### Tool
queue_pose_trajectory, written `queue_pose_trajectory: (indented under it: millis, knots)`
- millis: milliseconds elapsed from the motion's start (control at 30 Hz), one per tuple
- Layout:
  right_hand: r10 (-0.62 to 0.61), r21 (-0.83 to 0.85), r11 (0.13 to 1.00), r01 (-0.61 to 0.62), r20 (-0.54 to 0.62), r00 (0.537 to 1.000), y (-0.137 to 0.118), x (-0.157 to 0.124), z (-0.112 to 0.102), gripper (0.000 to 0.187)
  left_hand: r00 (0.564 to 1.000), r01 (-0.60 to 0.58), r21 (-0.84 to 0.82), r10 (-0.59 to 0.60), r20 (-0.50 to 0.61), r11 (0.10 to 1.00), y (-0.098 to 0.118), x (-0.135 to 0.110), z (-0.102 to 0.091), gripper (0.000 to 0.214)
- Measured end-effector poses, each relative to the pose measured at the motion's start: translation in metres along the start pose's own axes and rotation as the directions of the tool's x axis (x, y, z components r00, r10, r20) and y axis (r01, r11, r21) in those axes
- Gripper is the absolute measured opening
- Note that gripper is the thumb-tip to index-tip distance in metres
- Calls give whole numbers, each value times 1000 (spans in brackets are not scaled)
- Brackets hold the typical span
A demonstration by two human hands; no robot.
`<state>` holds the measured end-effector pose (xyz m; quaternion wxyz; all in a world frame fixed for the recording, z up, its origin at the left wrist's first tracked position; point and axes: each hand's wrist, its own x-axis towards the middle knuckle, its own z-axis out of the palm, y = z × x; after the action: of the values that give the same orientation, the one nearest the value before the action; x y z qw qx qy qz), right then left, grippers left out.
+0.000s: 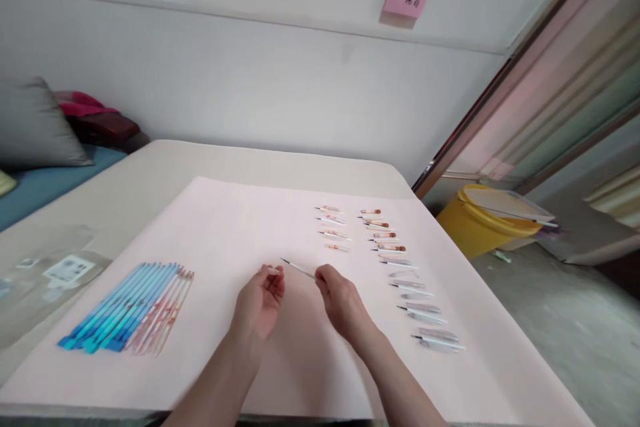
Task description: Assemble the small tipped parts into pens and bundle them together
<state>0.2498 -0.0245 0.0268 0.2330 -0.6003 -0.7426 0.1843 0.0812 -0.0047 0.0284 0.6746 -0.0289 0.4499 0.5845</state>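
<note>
White, dark-tipped refill (pixel 300 268): one, held in the right hand (pixel 341 298), tip towards the left hand (pixel 262 300). Small pale part (pixel 274 271): one, pinched in the left fingertips. Blue pens (pixel 123 307): one bunch, laid on a pale sheet (pixel 235 220) over the worktop (pixel 240 160), leftmost. Pink-patterned pens (pixel 163 313): beside the blue. Brown-ended pieces (pixel 384 235): several, among further refills, beyond the right hand.

Slim pale refill (pixel 300 269) — dark tip leftward; whitish piece (pixel 273 271) apart.
</note>
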Motion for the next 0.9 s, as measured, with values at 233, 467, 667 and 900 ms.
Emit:
queue_pose_trajectory:
  millis: [233,467,667,900]
  knots:
    - [-103,-13,995,102,-14,995,-11,-7,2,16,997,-71,-40,70,-26,997,8,2,0,6]
    - [-119,-46,992,118,-34,992,-10,-10,-1,16,994,-113,-23,113,-1,993,7,-1,-2,7]
    - [-122,-54,991,119,-56,991,-12,-12,-4,20,975,-216,53,212,73,975,2,-1,-5,5]
    - [-116,118,984,134,-144,983,-12,-14,-4,20,963,-246,147,225,148,958,-6,-9,-5,11]
